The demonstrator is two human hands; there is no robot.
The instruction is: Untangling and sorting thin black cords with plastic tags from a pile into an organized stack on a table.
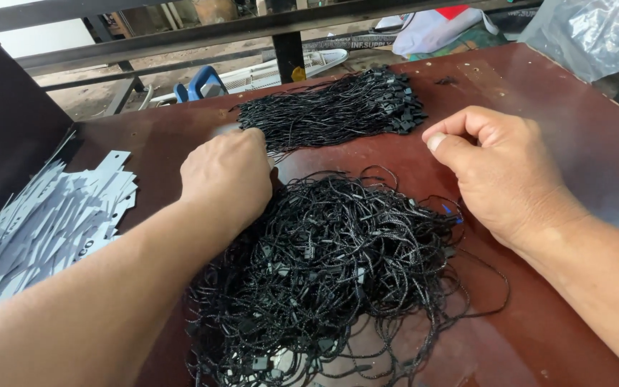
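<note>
Your left hand point(227, 175) is curled, fingers tucked at the near end of the neat bundle point(334, 107); whether they pinch a cord, I cannot tell. Your right hand point(499, 168) is loosely clenched, holding nothing visible. The tangled pile point(324, 272) below your fingers looks mostly unsorted. Tags point(44, 222) lie left. Bare counter point(574, 115) right leaves room before its edge.

The table point(560, 136) looks like dark red-brown board, smooth and faintly glossy with chipped spots, under a loose heap of black cords point(338, 265) with a slight sheen, a neater bundle of cords point(331, 107) with matt plastic ends, and flat, matt grey-white paper tags point(44, 222).
</note>
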